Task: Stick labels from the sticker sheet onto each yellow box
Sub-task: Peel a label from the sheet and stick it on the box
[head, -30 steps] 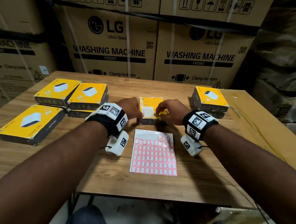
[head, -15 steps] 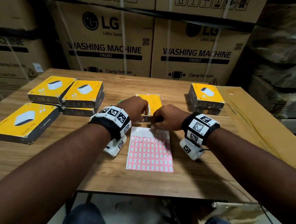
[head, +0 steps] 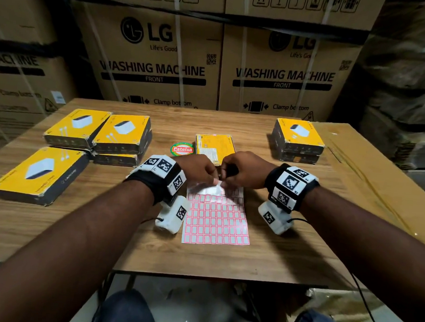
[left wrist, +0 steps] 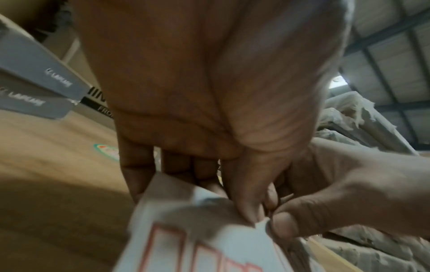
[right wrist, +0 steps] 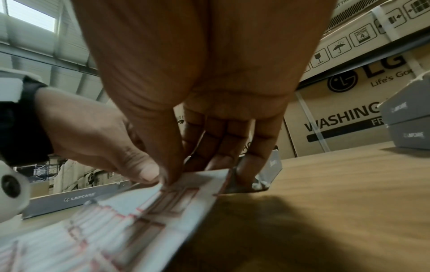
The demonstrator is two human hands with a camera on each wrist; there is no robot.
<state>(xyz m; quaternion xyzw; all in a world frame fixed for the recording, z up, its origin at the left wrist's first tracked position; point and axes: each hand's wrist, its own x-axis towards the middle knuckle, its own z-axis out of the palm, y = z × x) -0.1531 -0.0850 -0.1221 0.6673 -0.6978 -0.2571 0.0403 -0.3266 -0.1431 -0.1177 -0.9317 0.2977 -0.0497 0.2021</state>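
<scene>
The sticker sheet [head: 216,218], white with red-framed labels, lies on the wooden table [head: 288,252] in front of me. Its top edge is lifted. My left hand [head: 214,179] pinches that edge, the thumb [left wrist: 246,209] on top of the sheet [left wrist: 186,239]. My right hand [head: 224,182] meets it there, and thumb and forefinger [right wrist: 171,176] pinch a label corner [left wrist: 263,223] at the edge of the sheet [right wrist: 139,220]. Just behind the hands a yellow box [head: 215,146] lies with its printed back up. Further yellow boxes [head: 76,127] [head: 123,133] [head: 39,172] are at the left.
A stack of two yellow boxes [head: 297,138] stands at the right rear. A round red-and-green sticker [head: 182,149] is on the table left of the middle box. Big washing-machine cartons [head: 157,68] wall off the back. A cardboard sheet [head: 379,176] covers the table's right side.
Both hands have come back from the middle yellow box to the top edge of the sticker sheet. That edge is now lifted and pinched between them.
</scene>
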